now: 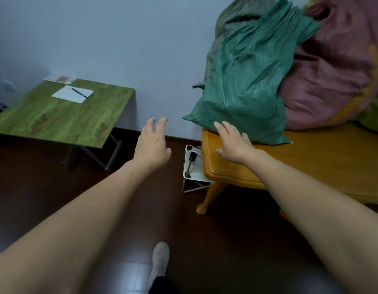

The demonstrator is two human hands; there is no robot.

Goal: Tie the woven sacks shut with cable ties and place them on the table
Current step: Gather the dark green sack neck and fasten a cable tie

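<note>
A green woven sack (245,81) stands on the orange wooden table (311,158) at the right, leaning on a pink sack (336,77); an olive sack (232,15) shows behind them. My right hand (234,143) hovers open over the table corner, fingertips just short of the green sack's bottom edge. My left hand (152,145) is open in the air to the left of the sack, holding nothing. No cable tie is visible.
A low green folding table (56,117) stands at the left with white paper (72,94) and a black pen (79,92) on it. A small white folding stool (194,166) sits beside the orange table's leg. Dark floor lies below, with my foot (160,262) on it.
</note>
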